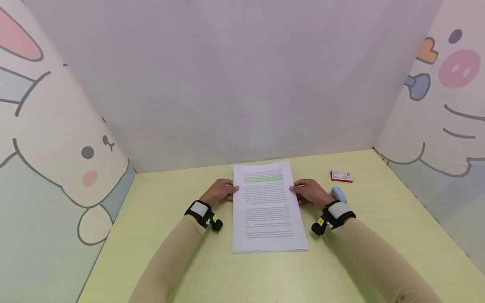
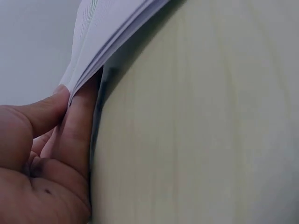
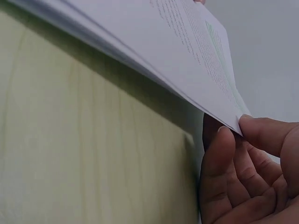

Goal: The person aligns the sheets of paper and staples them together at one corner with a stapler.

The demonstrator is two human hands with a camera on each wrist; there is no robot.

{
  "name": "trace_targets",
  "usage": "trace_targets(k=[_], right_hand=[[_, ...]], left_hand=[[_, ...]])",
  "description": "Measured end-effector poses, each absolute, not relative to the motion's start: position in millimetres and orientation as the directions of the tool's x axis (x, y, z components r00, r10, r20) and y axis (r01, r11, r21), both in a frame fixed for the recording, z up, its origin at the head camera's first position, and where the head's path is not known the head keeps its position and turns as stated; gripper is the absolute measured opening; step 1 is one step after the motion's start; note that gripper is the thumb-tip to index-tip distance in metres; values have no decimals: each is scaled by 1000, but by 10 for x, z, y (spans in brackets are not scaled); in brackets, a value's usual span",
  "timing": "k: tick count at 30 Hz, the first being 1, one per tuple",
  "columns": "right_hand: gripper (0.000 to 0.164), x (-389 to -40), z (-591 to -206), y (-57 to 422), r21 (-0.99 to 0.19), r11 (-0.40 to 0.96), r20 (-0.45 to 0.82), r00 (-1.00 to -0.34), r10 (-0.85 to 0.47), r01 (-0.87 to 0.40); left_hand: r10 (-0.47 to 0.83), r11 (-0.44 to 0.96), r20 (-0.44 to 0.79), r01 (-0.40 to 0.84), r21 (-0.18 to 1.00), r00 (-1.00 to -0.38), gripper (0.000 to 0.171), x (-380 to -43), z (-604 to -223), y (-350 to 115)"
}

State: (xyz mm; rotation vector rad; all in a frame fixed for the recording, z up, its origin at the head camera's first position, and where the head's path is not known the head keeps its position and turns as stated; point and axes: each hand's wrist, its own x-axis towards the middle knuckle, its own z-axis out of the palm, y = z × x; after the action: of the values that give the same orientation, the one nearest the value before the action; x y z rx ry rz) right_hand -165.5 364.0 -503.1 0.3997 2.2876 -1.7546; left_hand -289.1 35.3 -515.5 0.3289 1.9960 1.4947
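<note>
A stack of printed paper [image 1: 265, 210], its top sheet marked with green highlighted lines, is held by its two long sides. My left hand [image 1: 219, 190] pinches the left edge, thumb on top and fingers underneath. On the opposite edge my right hand [image 1: 311, 192] pinches in the same manner. In the left wrist view the stack's edge [image 2: 117, 39] shows several sheets, raised off the table beside the hand. The right wrist view also shows a gap between the paper [image 3: 163, 60] and the tabletop, with the thumb over the sheet's edge.
A light blue stapler [image 1: 338, 194] lies just beyond my right wrist, partly hidden by it. Farther back on the right is a small red and white box [image 1: 341, 176]. The pale yellow table [image 1: 242, 277] meets a plain back wall and cartoon-printed side panels.
</note>
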Motion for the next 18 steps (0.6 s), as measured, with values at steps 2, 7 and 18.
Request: trace_targets(k=[2, 7, 18], right_hand=[[29, -1651, -5028, 3640, -906, 261, -327, -943, 63, 332], [29, -1647, -4965, 3655, -901, 318, -292, -955, 59, 295], [28, -1445, -4576, 4008, -751, 654, -71, -995, 65, 96]], left_hand=[[538, 340, -323, -151, 928, -778, 17, -2884, -5164, 351], [527, 360, -323, -137, 923, -786, 15, -2895, -5166, 355], [526, 360, -346, -166, 918, -777, 17, -2841, -5127, 349]])
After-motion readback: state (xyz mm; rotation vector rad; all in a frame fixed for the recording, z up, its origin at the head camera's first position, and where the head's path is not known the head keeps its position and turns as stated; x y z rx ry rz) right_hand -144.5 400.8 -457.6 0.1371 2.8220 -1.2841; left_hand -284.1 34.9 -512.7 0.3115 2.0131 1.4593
